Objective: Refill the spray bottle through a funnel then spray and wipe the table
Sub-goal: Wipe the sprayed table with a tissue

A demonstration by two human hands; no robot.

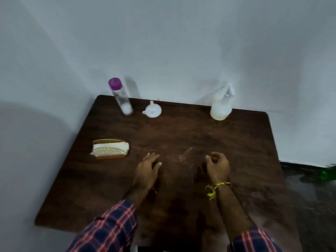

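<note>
A white spray bottle [221,104] stands at the far right of the dark wooden table [236,146], with a little pale liquid at its bottom. A white funnel [152,110] lies at the far middle. Left of it stands a clear bottle with a purple cap [121,97]. A folded cloth [110,149], white and brown, lies at the left. My left hand [148,170] rests flat over the table near the middle, fingers apart, holding nothing. My right hand [217,165] hovers beside it with fingers loosely curled, and nothing is in it.
Pale crumbs or dust [185,154] lie on the table between my hands. A pale wall runs behind and to the left of the table. Dark floor and a green object [327,172] show at the right.
</note>
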